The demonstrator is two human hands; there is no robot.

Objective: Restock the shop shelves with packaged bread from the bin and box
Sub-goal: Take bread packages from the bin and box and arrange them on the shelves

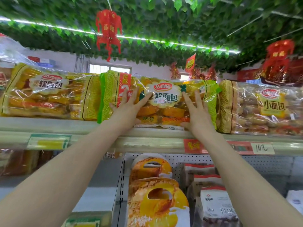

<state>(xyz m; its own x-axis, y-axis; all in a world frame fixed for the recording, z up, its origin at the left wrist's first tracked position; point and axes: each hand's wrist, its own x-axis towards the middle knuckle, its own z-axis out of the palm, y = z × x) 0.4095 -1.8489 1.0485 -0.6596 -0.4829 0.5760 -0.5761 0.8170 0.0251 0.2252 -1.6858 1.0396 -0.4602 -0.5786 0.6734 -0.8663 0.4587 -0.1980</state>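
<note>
Below my wrists, orange cardboard-handled pastry packs [155, 194] stood on the lower level, with white pouches with red tops [214, 205] just beside them under my right forearm. Above those ran the pale metal shelf edge [147, 142], carrying a handwritten price tag [262, 148] to the right of my right hand.

My left hand [127, 109] and right hand [198, 118] both lay flat, fingers straight and spread, pressing on the front of the green-edged clear plastic bag of small golden breads [164, 95]. It stood on the top shelf between my palms, and its bottom seam seemed to sit right at the lip.

Left of my left hand sat a yellow-edged clear bag of bread [49, 92]; right of my right hand, a clear bag of paler buns [262, 110].

Beyond, a red paper lantern [109, 31] hung from the green leaf-covered ceiling [180, 18].
</note>
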